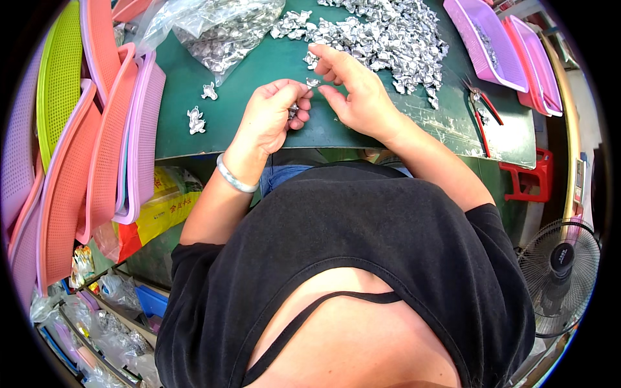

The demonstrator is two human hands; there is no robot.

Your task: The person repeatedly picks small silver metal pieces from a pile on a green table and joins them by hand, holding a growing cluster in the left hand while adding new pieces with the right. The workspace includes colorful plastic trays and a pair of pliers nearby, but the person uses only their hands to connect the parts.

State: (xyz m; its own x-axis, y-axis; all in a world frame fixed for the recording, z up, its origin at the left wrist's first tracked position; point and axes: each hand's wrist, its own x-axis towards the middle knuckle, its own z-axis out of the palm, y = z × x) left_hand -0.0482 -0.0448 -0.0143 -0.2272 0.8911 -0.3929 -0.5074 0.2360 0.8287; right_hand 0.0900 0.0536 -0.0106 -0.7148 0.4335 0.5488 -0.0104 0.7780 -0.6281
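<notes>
My left hand [275, 113] is closed around small silver metal pieces [293, 111] above the green table [246, 68]. A silver bangle sits on its wrist. My right hand [352, 87] pinches one small silver metal part [313, 82] between thumb and fingers, right beside the left hand's fingertips. A big pile of the same silver metal parts [381, 35] lies just beyond both hands. Two separated silver parts [196, 120] lie on the table to the left of my left hand.
A clear plastic bag of silver parts [223, 32] lies at the table's far left. Pink, purple and green mesh trays [97, 142] are stacked at left, purple and pink baskets [495, 42] at right. Red-handled pliers [482, 113] lie right. A fan [559, 275] stands lower right.
</notes>
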